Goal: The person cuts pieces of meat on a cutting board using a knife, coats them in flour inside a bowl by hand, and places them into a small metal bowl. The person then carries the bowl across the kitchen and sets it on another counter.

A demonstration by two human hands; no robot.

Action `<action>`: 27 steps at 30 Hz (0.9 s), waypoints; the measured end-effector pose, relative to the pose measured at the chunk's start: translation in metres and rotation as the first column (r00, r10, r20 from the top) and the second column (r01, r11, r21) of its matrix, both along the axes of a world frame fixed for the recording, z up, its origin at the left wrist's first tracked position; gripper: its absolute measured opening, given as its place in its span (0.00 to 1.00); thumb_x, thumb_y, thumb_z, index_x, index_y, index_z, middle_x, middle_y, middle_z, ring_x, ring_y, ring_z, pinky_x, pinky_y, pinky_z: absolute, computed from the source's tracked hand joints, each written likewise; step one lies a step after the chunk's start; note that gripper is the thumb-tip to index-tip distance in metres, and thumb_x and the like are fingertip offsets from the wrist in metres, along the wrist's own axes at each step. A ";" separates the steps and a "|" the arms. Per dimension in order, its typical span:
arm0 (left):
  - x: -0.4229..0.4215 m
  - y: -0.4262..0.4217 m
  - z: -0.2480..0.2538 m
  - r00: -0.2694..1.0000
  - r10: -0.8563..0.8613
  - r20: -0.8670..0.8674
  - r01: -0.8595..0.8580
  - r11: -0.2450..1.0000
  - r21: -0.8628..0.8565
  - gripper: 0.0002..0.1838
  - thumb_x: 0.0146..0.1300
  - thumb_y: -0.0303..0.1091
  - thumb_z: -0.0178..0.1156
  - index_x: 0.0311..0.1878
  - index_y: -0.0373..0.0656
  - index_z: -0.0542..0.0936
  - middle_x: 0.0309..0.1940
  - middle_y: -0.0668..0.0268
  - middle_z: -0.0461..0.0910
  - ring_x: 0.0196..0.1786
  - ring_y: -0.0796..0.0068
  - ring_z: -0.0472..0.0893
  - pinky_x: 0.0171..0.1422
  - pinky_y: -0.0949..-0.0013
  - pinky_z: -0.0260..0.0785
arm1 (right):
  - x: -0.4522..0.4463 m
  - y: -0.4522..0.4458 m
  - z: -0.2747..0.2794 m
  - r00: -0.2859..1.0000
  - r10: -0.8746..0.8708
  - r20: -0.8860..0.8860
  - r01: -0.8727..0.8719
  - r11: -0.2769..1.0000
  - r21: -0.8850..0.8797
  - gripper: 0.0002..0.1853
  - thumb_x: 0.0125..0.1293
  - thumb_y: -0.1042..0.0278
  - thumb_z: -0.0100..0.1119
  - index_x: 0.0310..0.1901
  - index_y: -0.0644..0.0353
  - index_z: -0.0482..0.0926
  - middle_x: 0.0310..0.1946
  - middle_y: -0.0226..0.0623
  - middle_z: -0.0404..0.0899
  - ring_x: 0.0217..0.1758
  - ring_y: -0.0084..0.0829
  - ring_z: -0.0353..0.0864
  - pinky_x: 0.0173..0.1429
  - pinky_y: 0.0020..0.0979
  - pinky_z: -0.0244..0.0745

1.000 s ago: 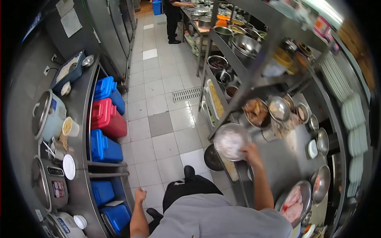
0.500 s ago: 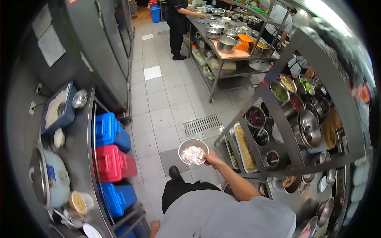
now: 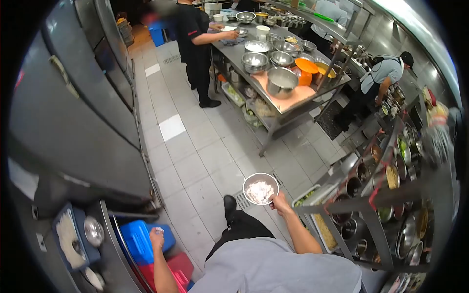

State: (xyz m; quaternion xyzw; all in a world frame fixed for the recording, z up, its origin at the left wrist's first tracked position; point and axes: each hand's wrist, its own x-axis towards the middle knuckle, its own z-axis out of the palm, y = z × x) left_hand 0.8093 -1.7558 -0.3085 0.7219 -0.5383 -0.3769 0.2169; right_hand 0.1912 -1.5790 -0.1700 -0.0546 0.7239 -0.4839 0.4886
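Observation:
A round metal bowl (image 3: 245,192) hangs over the floor in front of my body, held nearly level. My right hand (image 3: 280,203) is closed on its right rim. Inside lie pale, whitish pieces of food (image 3: 260,191) with a powdery look; I cannot tell their kind. Off to the left, my left hand (image 3: 156,238) hovers above the blue lidded bin (image 3: 136,242), apart from the bowl. Its fingers are curled in, with something pale at their tips that is too small to name.
Steel fridges (image 3: 93,93) line the left. Ahead, a steel worktable (image 3: 233,51) carries metal bowls and a pot (image 3: 282,83); a person in black (image 3: 190,49) stands beside it. Another person (image 3: 383,78) bends at the right. A rack (image 3: 378,200) with food containers stands close on my right.
I have moved forward along the aisle, bringing the worktable and fridges closer. The bowl stays in my right hand. My left hand has risen from the bottom edge into view beside the bins.

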 end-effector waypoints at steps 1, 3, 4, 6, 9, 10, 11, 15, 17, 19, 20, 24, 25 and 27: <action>-0.018 -0.014 0.012 1.000 -0.008 0.000 0.008 0.999 0.038 0.04 0.55 0.23 0.63 0.35 0.40 0.79 0.27 0.67 0.80 0.31 0.73 0.78 0.37 0.68 0.71 | -0.009 -0.030 0.002 1.000 0.003 -0.001 -0.003 1.000 0.011 0.20 0.54 0.78 0.52 0.51 0.67 0.69 0.25 0.37 0.73 0.16 0.24 0.70 0.16 0.28 0.66; -0.037 -0.044 0.003 0.993 0.077 -0.092 -0.052 0.968 0.245 0.05 0.53 0.22 0.62 0.34 0.42 0.79 0.26 0.70 0.79 0.30 0.77 0.78 0.33 0.72 0.70 | -0.032 -0.095 0.011 0.999 0.040 -0.028 -0.039 0.999 0.021 0.21 0.54 0.77 0.52 0.52 0.69 0.69 0.26 0.40 0.74 0.15 0.25 0.70 0.16 0.29 0.67; -0.041 -0.053 -0.010 0.998 0.053 -0.034 -0.044 0.974 0.224 0.05 0.53 0.22 0.62 0.33 0.43 0.79 0.25 0.69 0.79 0.28 0.80 0.77 0.31 0.73 0.68 | -0.045 -0.126 0.014 0.998 0.057 -0.041 -0.057 0.998 -0.015 0.21 0.54 0.77 0.52 0.52 0.69 0.69 0.27 0.40 0.74 0.16 0.25 0.70 0.16 0.29 0.67; -0.059 -0.069 -0.008 0.994 0.087 -0.063 -0.060 0.938 0.341 0.05 0.56 0.21 0.58 0.32 0.44 0.78 0.23 0.68 0.77 0.21 0.78 0.74 0.21 0.70 0.64 | -0.074 -0.187 0.023 0.994 0.089 -0.071 -0.094 0.993 -0.075 0.21 0.54 0.77 0.52 0.52 0.69 0.70 0.28 0.40 0.75 0.17 0.25 0.71 0.17 0.29 0.68; -0.097 -0.094 0.009 0.967 0.234 -0.097 -0.152 0.841 0.519 0.08 0.58 0.19 0.53 0.33 0.45 0.77 0.21 0.68 0.75 0.17 0.73 0.73 0.14 0.69 0.59 | -0.111 -0.278 0.059 0.984 0.068 -0.162 -0.088 0.988 -0.123 0.21 0.55 0.77 0.52 0.53 0.68 0.69 0.29 0.40 0.76 0.18 0.25 0.73 0.18 0.28 0.69; -0.099 -0.107 0.004 0.962 0.257 -0.093 -0.159 0.802 0.576 0.07 0.60 0.21 0.51 0.33 0.45 0.77 0.21 0.67 0.75 0.17 0.73 0.73 0.14 0.69 0.57 | -0.124 -0.305 0.066 0.981 0.048 -0.190 -0.076 0.987 -0.142 0.21 0.56 0.77 0.52 0.54 0.67 0.68 0.29 0.39 0.75 0.18 0.25 0.72 0.17 0.28 0.69; -0.101 -0.125 -0.008 0.957 0.278 -0.088 -0.163 0.760 0.630 0.07 0.61 0.22 0.50 0.33 0.45 0.76 0.21 0.67 0.75 0.17 0.73 0.72 0.13 0.70 0.56 | -0.137 -0.332 0.070 0.975 0.027 -0.219 -0.063 0.985 -0.162 0.22 0.57 0.78 0.53 0.55 0.66 0.68 0.28 0.38 0.75 0.17 0.25 0.72 0.17 0.28 0.69; -0.110 -0.247 -0.041 0.816 0.504 -0.284 -0.047 0.546 0.836 0.09 0.65 0.27 0.46 0.32 0.46 0.75 0.20 0.65 0.74 0.15 0.71 0.69 0.12 0.68 0.53 | -0.189 -0.442 0.077 0.964 -0.063 -0.260 0.005 0.976 -0.216 0.25 0.58 0.79 0.54 0.59 0.66 0.64 0.31 0.41 0.77 0.18 0.25 0.75 0.16 0.26 0.71; -0.120 -0.321 -0.045 0.826 0.481 -0.293 -0.020 0.545 0.839 0.10 0.67 0.29 0.45 0.31 0.46 0.74 0.20 0.66 0.73 0.14 0.71 0.68 0.12 0.68 0.53 | -0.205 -0.499 0.093 0.946 -0.155 -0.286 0.079 0.962 -0.262 0.27 0.57 0.79 0.54 0.60 0.67 0.63 0.35 0.43 0.79 0.21 0.27 0.78 0.17 0.25 0.73; -0.151 -0.399 -0.046 0.970 0.191 -0.150 -0.048 0.757 0.652 0.10 0.67 0.29 0.46 0.30 0.47 0.74 0.18 0.68 0.71 0.13 0.72 0.66 0.12 0.68 0.53 | -0.220 -0.553 0.106 0.959 -0.224 -0.174 0.163 0.936 -0.311 0.28 0.57 0.79 0.53 0.61 0.66 0.62 0.40 0.44 0.78 0.25 0.29 0.79 0.19 0.26 0.74; -0.165 -0.451 -0.039 0.965 0.175 -0.194 -0.021 0.791 0.611 0.11 0.70 0.33 0.48 0.32 0.44 0.76 0.22 0.66 0.74 0.18 0.71 0.72 0.16 0.67 0.60 | -0.231 -0.584 0.110 0.952 -0.262 -0.157 0.196 0.919 -0.341 0.28 0.57 0.79 0.52 0.61 0.66 0.62 0.41 0.45 0.77 0.26 0.29 0.79 0.20 0.26 0.75; -0.243 -0.651 0.000 0.969 0.025 -0.245 0.062 0.938 0.340 0.04 0.65 0.25 0.51 0.38 0.41 0.76 0.22 0.71 0.73 0.19 0.79 0.71 0.16 0.69 0.60 | -0.284 -0.697 0.102 0.939 -0.336 -0.070 0.267 0.842 -0.469 0.28 0.57 0.80 0.50 0.62 0.65 0.61 0.42 0.45 0.76 0.30 0.32 0.80 0.23 0.28 0.78; -0.260 -0.695 0.008 0.975 -0.059 -0.215 0.120 0.951 0.283 0.04 0.64 0.25 0.54 0.41 0.39 0.76 0.25 0.70 0.74 0.24 0.78 0.74 0.22 0.70 0.64 | -0.294 -0.724 0.109 0.936 -0.350 -0.033 0.299 0.841 -0.451 0.31 0.58 0.79 0.51 0.65 0.64 0.59 0.50 0.49 0.75 0.38 0.37 0.82 0.26 0.32 0.82; -0.296 -0.761 0.020 0.972 -0.164 -0.169 0.187 0.973 0.132 0.08 0.63 0.25 0.59 0.45 0.35 0.76 0.29 0.67 0.77 0.31 0.77 0.77 0.31 0.70 0.69 | -0.319 -0.781 0.105 0.898 -0.430 0.091 0.426 0.801 -0.421 0.30 0.59 0.79 0.50 0.65 0.65 0.57 0.48 0.52 0.75 0.36 0.38 0.82 0.27 0.32 0.82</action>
